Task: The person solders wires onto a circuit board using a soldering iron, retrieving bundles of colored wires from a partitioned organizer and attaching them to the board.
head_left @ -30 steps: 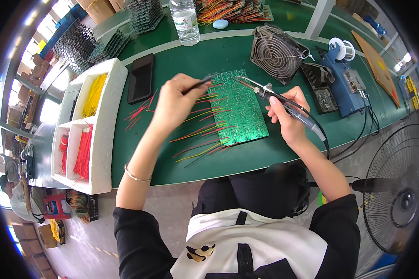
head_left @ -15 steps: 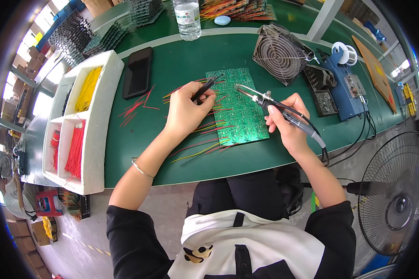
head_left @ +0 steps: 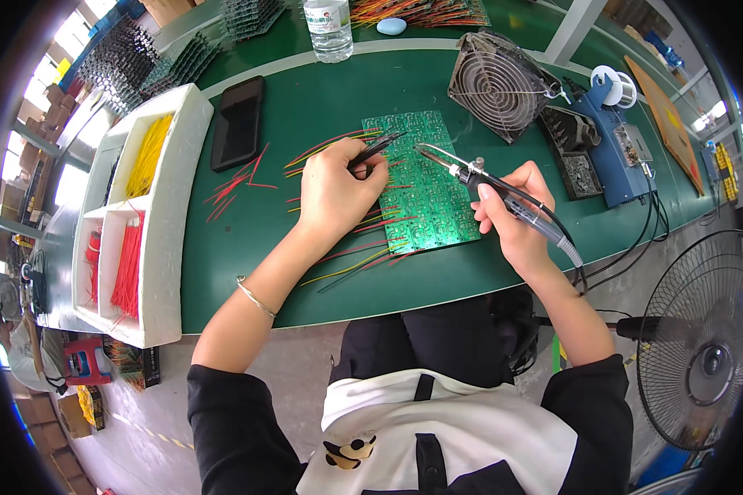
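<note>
A green circuit board panel lies on the green table, with red, yellow and dark wires sticking out from its left edge. My left hand is closed on black tweezers, whose tips are over the panel's upper left part. Whether the tips pinch a wire is too small to tell. My right hand grips a soldering iron with a wire-feed tube along it. The iron's tip is over the upper middle of the panel, close to the tweezer tips. Touching or apart, I cannot tell.
At the left stands a white foam box of yellow and red wires. Loose red wires lie below a black phone. Farther back are a water bottle and a small fan. A blue soldering station with a solder spool stands right.
The tweezer tips have shifted slightly right, and the left hand with them. The iron's tip has barely moved. The whole view has shifted a little.
</note>
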